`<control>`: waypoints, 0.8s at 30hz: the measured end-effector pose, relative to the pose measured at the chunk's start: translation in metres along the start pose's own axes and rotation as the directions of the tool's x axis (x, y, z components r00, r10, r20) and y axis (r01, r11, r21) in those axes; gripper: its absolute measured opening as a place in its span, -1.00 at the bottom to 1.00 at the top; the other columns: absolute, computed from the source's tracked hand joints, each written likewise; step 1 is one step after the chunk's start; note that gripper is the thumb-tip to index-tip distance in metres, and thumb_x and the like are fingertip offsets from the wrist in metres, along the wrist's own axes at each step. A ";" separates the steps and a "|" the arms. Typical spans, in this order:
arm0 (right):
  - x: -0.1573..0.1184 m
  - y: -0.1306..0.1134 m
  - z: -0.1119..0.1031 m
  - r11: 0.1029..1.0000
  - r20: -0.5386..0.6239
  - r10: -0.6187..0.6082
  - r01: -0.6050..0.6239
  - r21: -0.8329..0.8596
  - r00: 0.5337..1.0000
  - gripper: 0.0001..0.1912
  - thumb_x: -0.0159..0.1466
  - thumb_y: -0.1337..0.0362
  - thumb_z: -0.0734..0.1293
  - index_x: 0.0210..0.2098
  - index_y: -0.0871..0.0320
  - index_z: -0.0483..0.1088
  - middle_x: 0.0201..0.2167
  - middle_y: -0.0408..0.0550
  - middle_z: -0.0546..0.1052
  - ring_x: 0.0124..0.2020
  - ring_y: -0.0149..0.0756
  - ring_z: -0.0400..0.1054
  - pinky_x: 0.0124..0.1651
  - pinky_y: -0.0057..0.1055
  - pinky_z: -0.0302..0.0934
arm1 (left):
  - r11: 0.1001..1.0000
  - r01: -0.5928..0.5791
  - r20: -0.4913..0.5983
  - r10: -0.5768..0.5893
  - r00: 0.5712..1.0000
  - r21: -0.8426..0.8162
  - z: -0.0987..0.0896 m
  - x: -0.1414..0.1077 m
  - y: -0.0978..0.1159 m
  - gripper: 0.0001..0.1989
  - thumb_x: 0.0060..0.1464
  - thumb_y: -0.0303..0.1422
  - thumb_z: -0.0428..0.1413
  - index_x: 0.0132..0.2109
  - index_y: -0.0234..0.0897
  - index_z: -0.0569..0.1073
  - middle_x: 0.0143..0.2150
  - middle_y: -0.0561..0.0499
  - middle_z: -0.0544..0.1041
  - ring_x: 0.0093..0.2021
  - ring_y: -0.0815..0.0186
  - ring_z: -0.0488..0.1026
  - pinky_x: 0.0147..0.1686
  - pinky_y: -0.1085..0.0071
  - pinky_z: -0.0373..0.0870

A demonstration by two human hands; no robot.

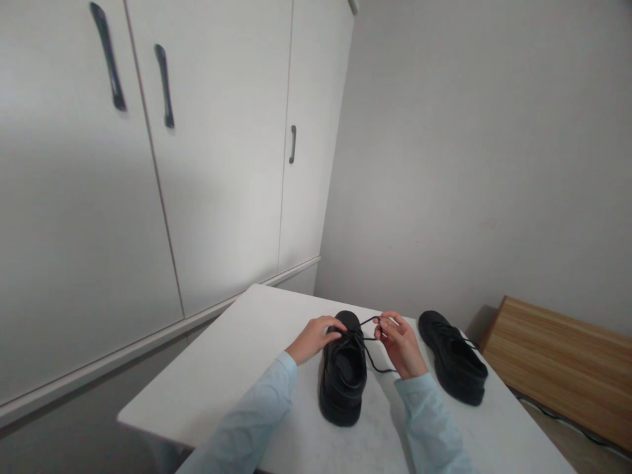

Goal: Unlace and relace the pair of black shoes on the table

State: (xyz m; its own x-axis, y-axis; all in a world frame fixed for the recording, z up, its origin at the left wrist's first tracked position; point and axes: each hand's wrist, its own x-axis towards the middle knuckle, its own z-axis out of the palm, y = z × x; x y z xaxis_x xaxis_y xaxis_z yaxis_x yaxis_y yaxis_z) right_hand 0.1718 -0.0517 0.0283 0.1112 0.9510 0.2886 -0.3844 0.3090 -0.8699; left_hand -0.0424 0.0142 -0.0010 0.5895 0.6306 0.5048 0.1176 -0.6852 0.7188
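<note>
- A black shoe (340,401) stands upright on the white table (232,382), between the two hands, its toe at the far end and its heel near.
- Its black laces (379,367) run from the shoe's front to the right, one strand trailing across the tabletop.
- The left hand (315,338) touches the shoe's left side by the lacing, thumb and index finger close together; whether they clamp anything, I cannot tell.
- The right hand (401,345), raised just right of the shoe, has thumb and fingertips pinched on the laces.
- A second black shoe (453,365), also laced, stands upright on the table's right part, beyond the right hand.
- Right of the table is a wood-grain surface (567,368).
- White cabinets (222,164) stand left, a pale wall (469,145) behind.
</note>
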 end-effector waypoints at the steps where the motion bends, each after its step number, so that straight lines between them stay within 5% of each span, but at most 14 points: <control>1: 0.000 0.000 0.000 1.000 0.000 -0.005 0.005 -0.004 1.000 -0.77 0.02 0.30 0.46 -0.34 0.12 0.38 -0.40 -0.11 0.53 -0.55 -0.47 0.30 -0.50 -0.51 0.15 | 1.000 0.003 0.002 -0.003 1.000 0.002 0.000 0.000 0.000 -0.71 0.11 -0.18 0.05 -0.15 -0.26 0.51 -0.15 -0.07 0.53 -0.08 0.25 0.42 0.00 0.38 0.23; 13: -0.001 0.002 -0.002 0.998 -0.025 -0.015 0.013 -0.055 1.000 -0.77 0.07 0.25 0.43 -0.32 0.12 0.33 -0.51 -0.15 0.53 -0.79 -0.66 -0.05 -0.70 -0.56 -0.26 | 1.000 0.011 0.006 -0.011 1.000 0.000 0.000 0.000 0.002 -0.71 0.11 -0.18 0.05 -0.16 -0.27 0.51 -0.15 -0.09 0.53 -0.09 0.24 0.42 0.00 0.35 0.25; 19: -0.002 0.000 0.001 0.998 -0.046 -0.048 0.046 -0.039 0.998 -0.75 0.02 0.23 0.45 -0.32 0.07 0.37 -0.27 -0.05 0.56 -0.69 -0.53 0.15 -0.66 -0.49 0.01 | 1.000 0.006 0.004 -0.006 1.000 -0.004 -0.001 0.000 0.004 -0.71 0.12 -0.19 0.04 -0.16 -0.28 0.50 -0.15 -0.09 0.53 -0.08 0.23 0.42 0.00 0.35 0.24; 24: -0.006 -0.004 0.008 0.997 0.012 -0.069 0.069 0.035 0.998 -0.63 -0.02 0.26 0.47 -0.20 0.02 0.40 0.05 0.00 0.41 -0.27 -0.25 0.41 -0.19 -0.22 0.30 | 1.000 0.006 0.002 -0.006 1.000 0.000 -0.001 0.000 0.004 -0.71 0.11 -0.19 0.05 -0.15 -0.28 0.50 -0.15 -0.09 0.53 -0.08 0.24 0.42 0.00 0.36 0.24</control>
State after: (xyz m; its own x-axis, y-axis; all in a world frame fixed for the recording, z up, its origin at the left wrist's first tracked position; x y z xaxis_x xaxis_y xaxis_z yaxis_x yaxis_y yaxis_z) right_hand 0.1651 -0.0592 0.0337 0.1270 0.9270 0.3530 -0.4074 0.3732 -0.8335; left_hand -0.0424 0.0119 0.0024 0.5900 0.6345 0.4993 0.1212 -0.6810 0.7221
